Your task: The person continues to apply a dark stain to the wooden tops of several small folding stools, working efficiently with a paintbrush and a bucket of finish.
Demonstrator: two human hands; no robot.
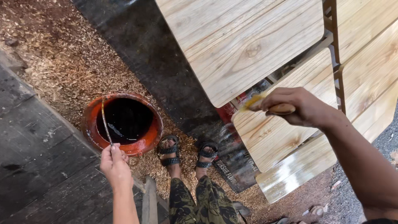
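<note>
Camouflage-patterned trousers [195, 203] and black strap sandals [187, 154] sit nearest the camera, planted on a floor of wood shavings [62, 62]. Left hand [115, 166] comes next, low and near the dark plank floor [41, 166]: its fingers are pressed together, pinching the end of a thin stick [105, 120] that leans up across the mouth of an orange-red bucket [147, 139]. Dark liquid [124, 118] fills that bucket, which stands on the shavings just beside the left sandal.

Over to the right hand [300, 108], fingers curled tight around a wooden-handled brush [282, 109], its yellowish bristle end [253, 102] touching the near corner of a pale pine board [273, 132]. One lower board [298, 170] shines wet along its near end, so coating looks begun there; the big boards farther back [240, 45] look dry and bare, so most of the brushing seems left to do.

Farther off, a black sheet [157, 54] lies under the boards. What carries the boards is hidden, apart from bits of frame in the gaps. The right arm is cut off at the picture's edge, and the bristles are too blurred to make out.
</note>
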